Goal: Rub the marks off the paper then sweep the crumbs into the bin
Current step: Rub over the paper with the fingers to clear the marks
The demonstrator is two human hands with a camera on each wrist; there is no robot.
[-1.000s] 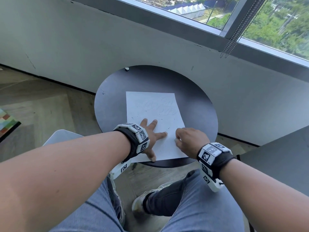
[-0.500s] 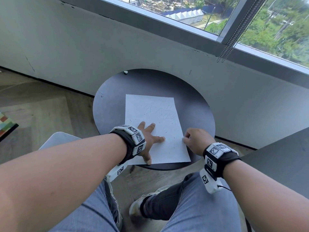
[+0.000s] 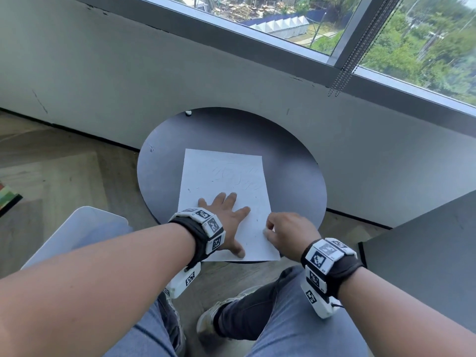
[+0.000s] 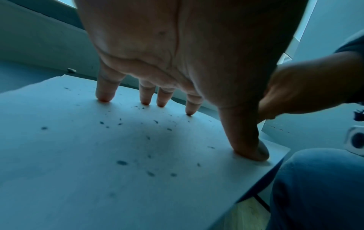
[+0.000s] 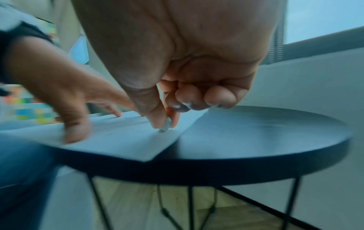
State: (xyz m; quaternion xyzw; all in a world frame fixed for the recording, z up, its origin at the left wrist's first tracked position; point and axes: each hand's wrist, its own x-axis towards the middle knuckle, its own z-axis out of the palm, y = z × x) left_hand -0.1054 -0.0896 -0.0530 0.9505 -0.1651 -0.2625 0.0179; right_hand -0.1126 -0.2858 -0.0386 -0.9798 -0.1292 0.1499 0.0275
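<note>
At the table's near edge, left hand presses the paper flat, fingers spread. Right hand pinches an eraser between thumb and forefinger, tip on the paper's right edge; crumbs lie under the left palm.

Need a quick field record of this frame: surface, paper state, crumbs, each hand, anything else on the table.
surface: round dark table, thin metal legs
paper: white sheet lying flat, near corner over the table edge; faint marks on its far half
crumbs: dark specks scattered over the sheet
left hand: fingers spread, fingertips pressing the sheet
right hand: pinching a small eraser, tip on the sheet near its right edge
other: small white object at the table's far edge
bin: white bin on the floor to the left
</note>
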